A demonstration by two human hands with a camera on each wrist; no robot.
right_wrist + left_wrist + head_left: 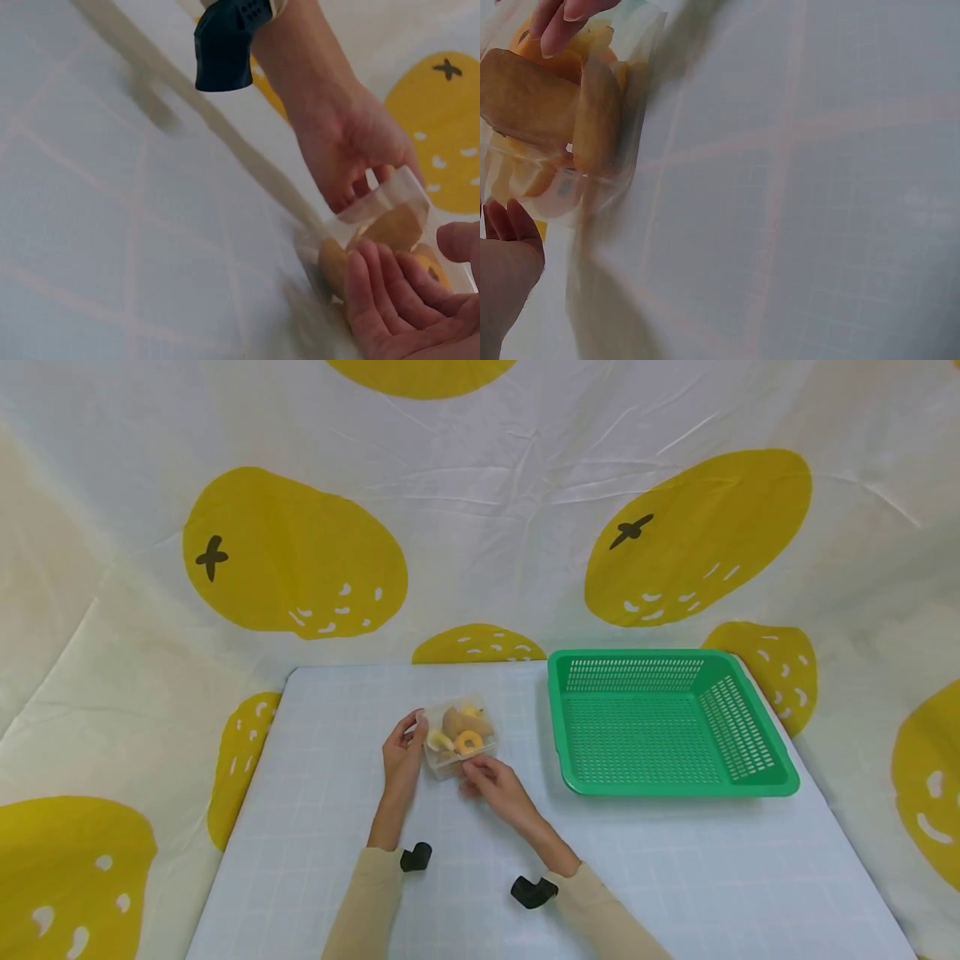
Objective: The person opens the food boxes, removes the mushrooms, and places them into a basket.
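Note:
A small clear plastic box (450, 768) sits left of the table's middle, its near side tilted toward me. Inside are a yellow ring (469, 742), brown food-like pieces (529, 97) and other yellow pieces (438, 741). My left hand (403, 756) grips the box's left side, thumb near its upper left corner. At the near right edge, the fingers and thumb of my right hand (501, 789) hold the box. The right wrist view has curved fingers in front of the box, partly hiding its contents. Several pieces overlap, so their exact kinds are unclear.
A green perforated basket (566, 777) stands on the right of the table, to the right of the box. The table (322, 760) has a pale checked cover. Behind it hangs a white cloth (480, 527) printed with large yellow fruit.

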